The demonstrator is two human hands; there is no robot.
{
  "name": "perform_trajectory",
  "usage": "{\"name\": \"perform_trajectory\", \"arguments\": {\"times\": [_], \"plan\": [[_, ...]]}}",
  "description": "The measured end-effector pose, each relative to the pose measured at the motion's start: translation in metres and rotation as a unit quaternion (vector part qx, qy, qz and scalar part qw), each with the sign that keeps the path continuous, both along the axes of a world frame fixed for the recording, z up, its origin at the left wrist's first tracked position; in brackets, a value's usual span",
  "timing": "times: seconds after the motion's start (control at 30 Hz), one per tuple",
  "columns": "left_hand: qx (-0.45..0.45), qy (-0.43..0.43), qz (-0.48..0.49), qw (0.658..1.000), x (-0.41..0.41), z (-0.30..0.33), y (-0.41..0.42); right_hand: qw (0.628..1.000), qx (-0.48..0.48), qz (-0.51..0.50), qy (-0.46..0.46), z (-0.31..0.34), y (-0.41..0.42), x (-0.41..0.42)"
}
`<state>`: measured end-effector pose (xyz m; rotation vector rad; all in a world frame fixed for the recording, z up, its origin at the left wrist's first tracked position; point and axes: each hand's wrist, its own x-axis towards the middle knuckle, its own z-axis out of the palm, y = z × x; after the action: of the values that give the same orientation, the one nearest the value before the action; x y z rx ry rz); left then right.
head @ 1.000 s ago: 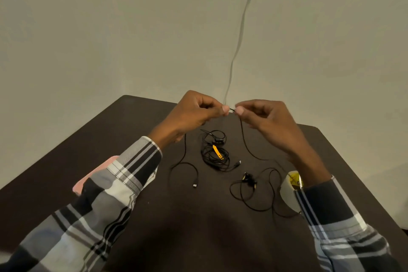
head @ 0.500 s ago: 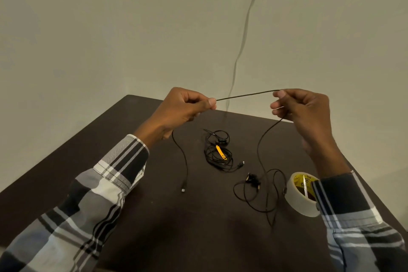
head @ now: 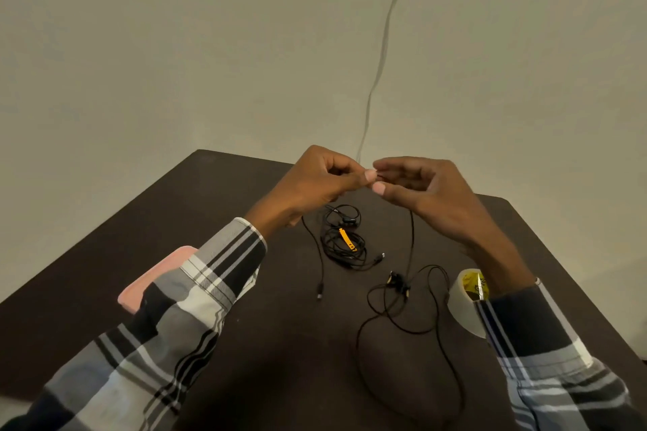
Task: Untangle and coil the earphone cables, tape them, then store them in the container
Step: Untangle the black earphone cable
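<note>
Pale wall backed the dark surface (head: 245,343). Above the coiled earphone bundle (head: 345,241) both hands met — left hand (head: 315,182) and right hand (head: 420,185) each pinched the black cable (head: 411,241) with curled fingertips. It trailed down to loose loops beside that bundle; the tape roll (head: 462,304) sat further right.

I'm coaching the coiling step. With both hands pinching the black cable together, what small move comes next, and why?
Probably lay a loop into the left hand and slide the right hand down the earphone cable. Both pinch it at one spot, and most of it lies loose on the table.
</note>
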<state>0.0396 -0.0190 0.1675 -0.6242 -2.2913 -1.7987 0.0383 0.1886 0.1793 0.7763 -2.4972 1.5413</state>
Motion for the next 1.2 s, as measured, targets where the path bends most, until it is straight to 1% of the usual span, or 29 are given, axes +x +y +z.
{"name": "perform_trajectory", "arguments": {"times": [0.07,0.17,0.3,0.37,0.4,0.47,0.53,0.6,0.67,0.73,0.83,0.9,1.0,1.1,1.2], "plan": [[-0.002,0.004,-0.005,1.0,0.0,0.001,0.002,1.0,-0.001,0.003,0.017,-0.001,-0.009,0.002],[0.0,-0.001,0.0,1.0,0.001,0.002,-0.002,0.999,-0.017,-0.029,0.037,-0.001,-0.008,0.001],[0.012,-0.011,0.025,1.0,0.003,0.001,-0.015,0.984,-0.137,-0.098,0.052,0.007,0.015,-0.006],[0.018,-0.014,0.034,0.999,0.003,-0.001,-0.022,0.973,-0.166,-0.145,0.064,0.009,0.028,-0.012],[0.02,-0.017,0.037,0.999,0.003,-0.001,-0.024,0.97,-0.165,-0.165,0.066,0.008,0.034,-0.014],[0.023,-0.025,0.038,0.999,0.003,-0.003,-0.026,0.974,-0.114,-0.187,0.054,0.004,0.044,-0.02],[0.026,-0.033,0.035,0.998,0.003,-0.004,-0.026,0.983,-0.001,-0.181,0.021,-0.001,0.051,-0.023],[0.032,-0.041,0.03,0.998,0.002,-0.005,-0.023,0.985,0.093,-0.143,-0.016,-0.005,0.051,-0.021],[0.035,-0.05,0.024,0.998,0.001,-0.005,-0.02,0.987,0.116,-0.108,-0.028,-0.009,0.043,-0.016],[0.036,-0.059,0.017,0.997,0.001,-0.005,-0.016,0.993,0.091,-0.078,-0.019,-0.012,0.03,-0.011],[0.037,-0.069,0.008,0.997,0.003,-0.004,-0.008,0.999,0.013,-0.024,-0.026,-0.018,0.01,-0.003],[0.044,-0.075,-0.003,0.996,0.005,-0.003,-0.004,1.0,-0.025,-0.003,-0.014,-0.022,-0.001,-0.001],[0.068,-0.092,-0.027,0.993,0.007,-0.002,-0.001,0.997,-0.071,0.004,0.003,-0.022,-0.009,0.003],[0.095,-0.12,-0.052,0.987,0.01,-0.004,0.0,0.993,-0.122,0.007,-0.005,-0.016,-0.008,0.004],[0.105,-0.146,-0.071,0.981,0.013,-0.009,0.002,0.988,-0.152,0.004,-0.017,-0.006,-0.002,0.005]]}}
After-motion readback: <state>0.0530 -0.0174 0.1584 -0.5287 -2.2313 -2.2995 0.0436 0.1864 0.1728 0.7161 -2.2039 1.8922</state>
